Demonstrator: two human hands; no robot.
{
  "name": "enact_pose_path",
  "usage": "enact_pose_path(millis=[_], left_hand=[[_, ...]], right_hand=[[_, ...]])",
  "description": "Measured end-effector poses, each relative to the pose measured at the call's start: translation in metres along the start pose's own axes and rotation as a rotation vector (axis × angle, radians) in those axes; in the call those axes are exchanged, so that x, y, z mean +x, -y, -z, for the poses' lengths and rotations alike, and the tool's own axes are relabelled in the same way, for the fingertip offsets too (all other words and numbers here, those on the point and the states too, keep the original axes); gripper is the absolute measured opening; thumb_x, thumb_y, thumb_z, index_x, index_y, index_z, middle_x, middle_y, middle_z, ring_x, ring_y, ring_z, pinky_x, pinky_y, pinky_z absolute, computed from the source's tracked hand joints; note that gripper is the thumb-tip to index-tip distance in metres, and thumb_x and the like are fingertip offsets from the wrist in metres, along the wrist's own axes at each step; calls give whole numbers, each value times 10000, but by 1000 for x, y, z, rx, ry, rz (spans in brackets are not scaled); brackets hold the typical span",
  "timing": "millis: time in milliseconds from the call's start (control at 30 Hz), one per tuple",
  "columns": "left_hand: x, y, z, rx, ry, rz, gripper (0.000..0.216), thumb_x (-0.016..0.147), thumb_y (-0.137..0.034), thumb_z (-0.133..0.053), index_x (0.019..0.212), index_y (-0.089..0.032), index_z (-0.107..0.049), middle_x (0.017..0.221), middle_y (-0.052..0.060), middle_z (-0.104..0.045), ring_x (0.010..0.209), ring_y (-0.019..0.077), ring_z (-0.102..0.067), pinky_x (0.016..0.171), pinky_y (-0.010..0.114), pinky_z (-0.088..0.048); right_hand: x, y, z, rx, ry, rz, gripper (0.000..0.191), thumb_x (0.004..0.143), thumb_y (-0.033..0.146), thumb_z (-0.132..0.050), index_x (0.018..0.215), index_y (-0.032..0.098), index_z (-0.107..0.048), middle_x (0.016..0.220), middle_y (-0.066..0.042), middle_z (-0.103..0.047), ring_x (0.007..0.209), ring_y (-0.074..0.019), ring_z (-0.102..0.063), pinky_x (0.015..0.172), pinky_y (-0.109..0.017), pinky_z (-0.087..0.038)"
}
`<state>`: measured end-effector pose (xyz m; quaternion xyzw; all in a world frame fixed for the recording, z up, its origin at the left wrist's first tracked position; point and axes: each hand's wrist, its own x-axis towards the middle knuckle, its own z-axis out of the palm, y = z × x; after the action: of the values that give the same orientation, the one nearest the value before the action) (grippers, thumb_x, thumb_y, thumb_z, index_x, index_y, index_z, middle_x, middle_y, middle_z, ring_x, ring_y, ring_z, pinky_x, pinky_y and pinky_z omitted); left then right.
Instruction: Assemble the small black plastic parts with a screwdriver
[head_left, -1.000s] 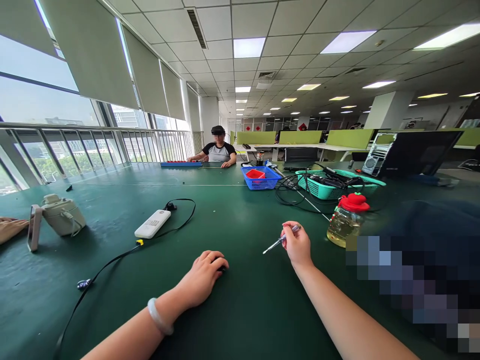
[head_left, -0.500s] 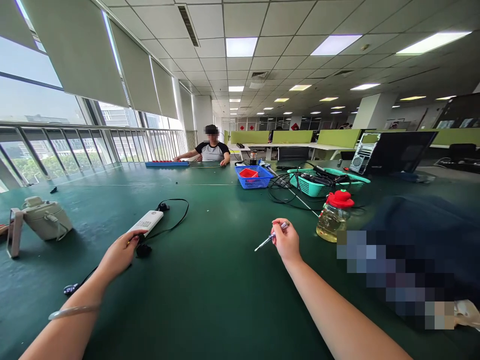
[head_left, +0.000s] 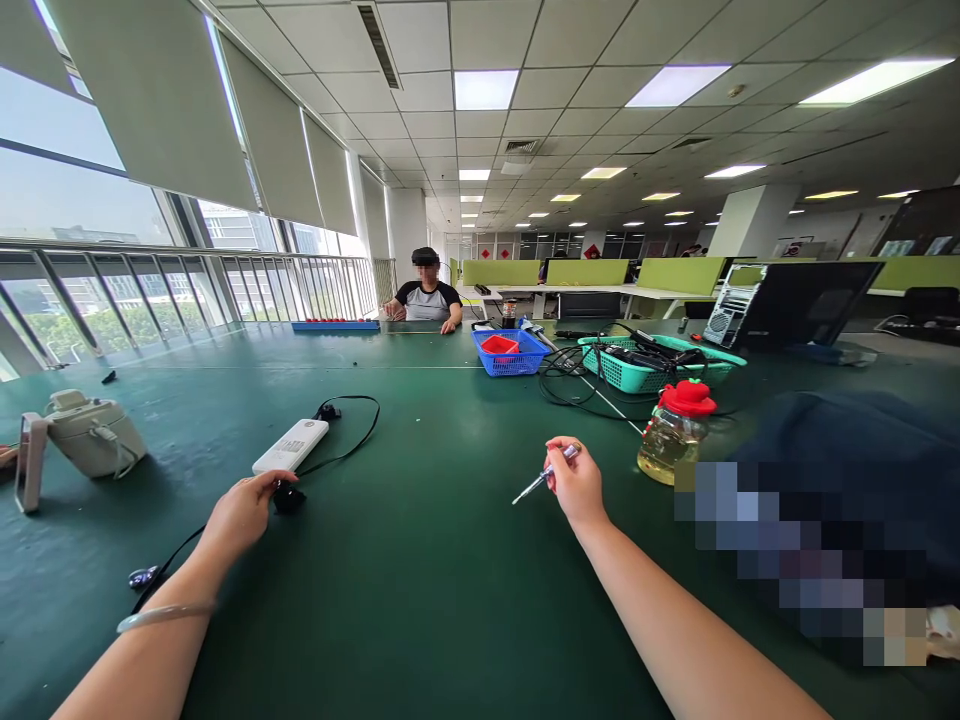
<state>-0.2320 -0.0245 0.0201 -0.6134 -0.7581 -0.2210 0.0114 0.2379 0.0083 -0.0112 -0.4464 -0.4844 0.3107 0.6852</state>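
Observation:
My left hand (head_left: pixel 241 512) is low over the green table at left, its fingers closed around a small black piece (head_left: pixel 289 497) by a black cord. Just beyond the fingertips lies a white, rounded rectangular device (head_left: pixel 291 446) with printing on top. The cord loops to the right of it. My right hand (head_left: pixel 577 486) grips a slim screwdriver (head_left: pixel 534 487) with a clear handle; its metal tip points down and left, above the tabletop. A dark, shiny small object (head_left: pixel 144 577) lies beside my left forearm.
A red-lidded jar (head_left: pixel 666 450) stands right of my right hand, beside dark cloth (head_left: pixel 847 430). Farther back are a blue basket (head_left: pixel 510 362), a green basket (head_left: pixel 630 378) with cables, and a computer case (head_left: pixel 739 305). A beige bag (head_left: pixel 97 435) sits left. A person (head_left: pixel 427 292) sits opposite.
My left hand has shifted slightly down and left, uncovering more of the white device. My right hand still holds the screwdriver almost in place. The person opposite has drawn one hand back from the blue tray.

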Motion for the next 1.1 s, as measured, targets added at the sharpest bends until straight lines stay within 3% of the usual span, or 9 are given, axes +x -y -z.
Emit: enact_pose_path(millis=[367, 600, 800, 933, 1100], left_hand=[[-3, -2, -3, 82, -21, -98, 423, 823, -161, -372, 1053, -241, -718, 1148, 68, -698, 1045, 258, -630, 863, 326, -492], [-5, 3, -4, 82, -13, -76, 460, 796, -144, -366, 1081, -252, -710, 1182, 53, -688, 1008, 259, -651, 819, 329, -507], [-6, 6, -5, 90, -8, -82, 482, 789, -152, -361, 1118, -253, -699, 1243, 45, -660, 1058, 270, -637, 871, 346, -501], [-8, 3, -7, 94, 29, -79, 442, 816, -201, -380, 1106, -247, -711, 1231, 52, -665, 1067, 279, -631, 907, 362, -488], [-11, -4, -4, 145, -8, -26, 431, 876, -379, -391, 1066, -202, -734, 1277, 106, -635, 1087, 320, -614, 950, 424, -470]], right_hand=[[-1, 1, -1, 16, 24, 6, 192, 770, 373, -628, 845, 209, -563, 545, 67, -525, 371, -82, -458, 346, -191, -372], [-1, 0, 0, 6, 30, 8, 177, 783, 365, -615, 856, 211, -567, 554, 67, -527, 381, -82, -462, 353, -189, -376], [-2, 0, -1, 1, 40, 21, 200, 791, 397, -617, 856, 214, -569, 559, 67, -526, 388, -85, -466, 366, -195, -384], [-2, 1, -1, 1, 43, 25, 201, 799, 395, -609, 865, 210, -567, 564, 63, -521, 389, -85, -464, 362, -195, -386], [-2, 3, -2, 5, 46, 30, 199, 788, 388, -621, 855, 208, -569, 564, 60, -525, 389, -84, -463, 360, -195, -386]])
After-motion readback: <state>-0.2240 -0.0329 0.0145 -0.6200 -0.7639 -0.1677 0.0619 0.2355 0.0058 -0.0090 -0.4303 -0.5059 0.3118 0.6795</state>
